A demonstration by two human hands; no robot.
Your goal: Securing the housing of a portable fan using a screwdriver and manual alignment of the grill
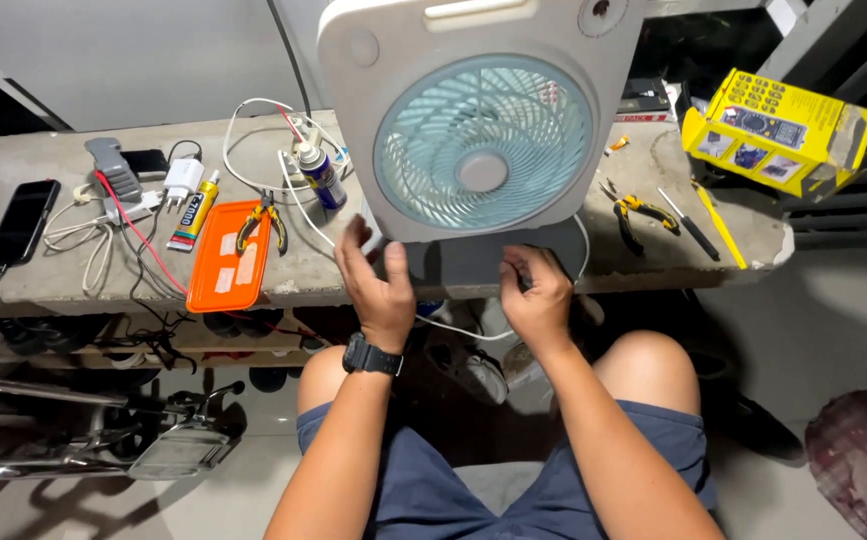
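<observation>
While the concrete bench (14, 290) runs across the upper half of the view, its far left end, at about nine o'clock, carries a black phone (22, 221) lying face up with a cable at its lower end. Just right of it sit a grey tool (114, 168), a tangle of white and red cables (114, 235) and a white plug adapter (184, 178). Next comes a yellow glue tube (196, 210), and beside it an orange tray (229, 258) whose near end juts past the bench edge; yellow-handled pliers (262, 220) lie across its top corner. A blue spray can (322, 176) stands tilted at about eleven o'clock.

At twelve o'clock a white box fan (484, 120) with a pale blue grille stands upright on its grey base (464, 262). The left hand (379, 285), a black watch (371, 356) on its wrist, grips the base's left edge, thumb curled onto its top. The right hand (536, 295) is closed on the base's near right edge, fingers bent.

Farther right, at two o'clock, lie a second pair of pliers (639, 212), a black-handled screwdriver (689, 223), a yellow strip (722, 227) and an opened yellow carton (779, 132). Bare knees and blue shorts (424, 490) fill the six o'clock area.
</observation>
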